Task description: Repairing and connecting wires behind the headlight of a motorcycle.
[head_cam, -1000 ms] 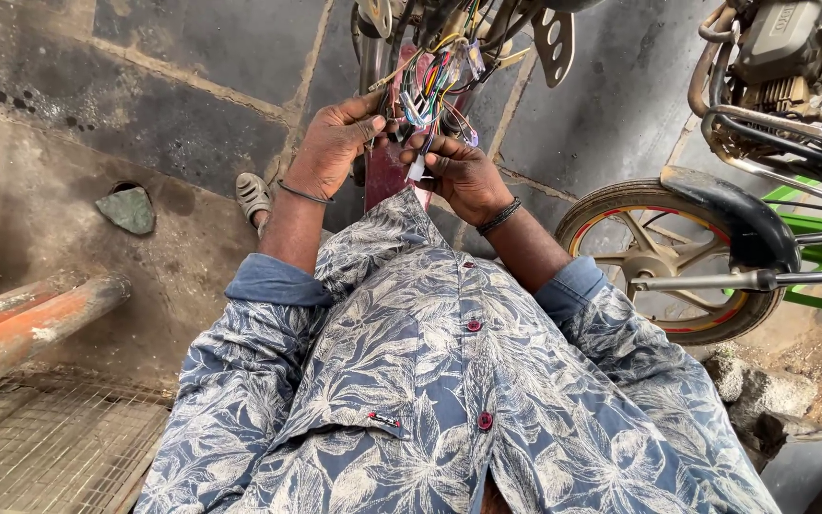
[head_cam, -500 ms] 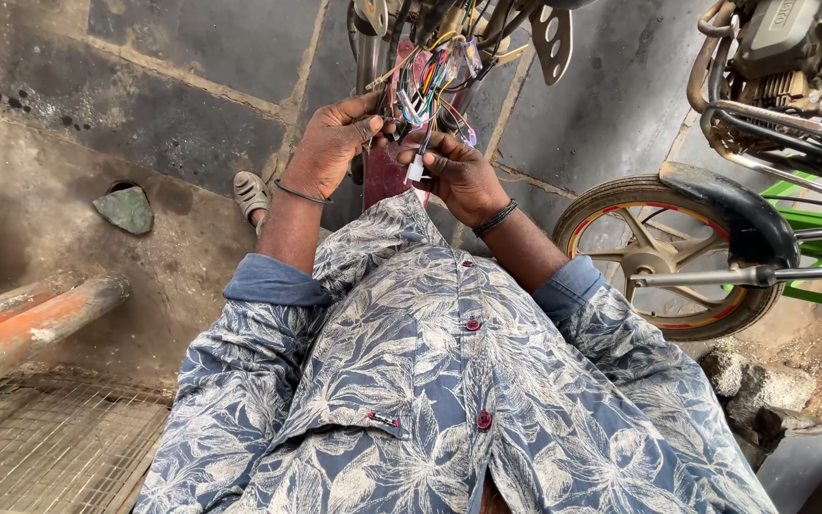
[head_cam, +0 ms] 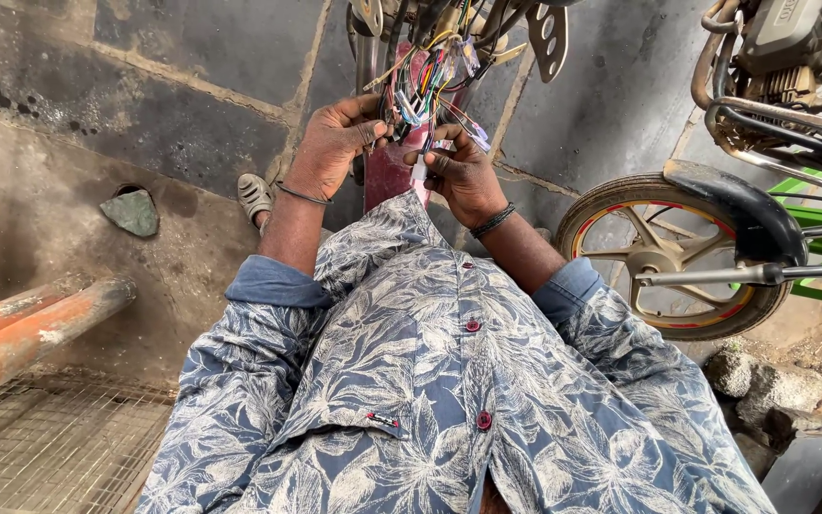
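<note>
Both hands were up at the bundle of coloured wires (head_cam: 430, 81) hanging from the front of a motorcycle, right over its dark red mudguard (head_cam: 390, 176). The left hand (head_cam: 335, 143) had its fingers curled, pinching into the left side of the bundle, while the right hand (head_cam: 463, 171) was closed around a small white connector (head_cam: 420, 169) at the bundle's lower end. Off to the right stood another motorcycle's spoked wheel (head_cam: 677, 252), and orange pipes (head_cam: 21, 328) lay on the concrete floor (head_cam: 97, 124) at left.
</note>
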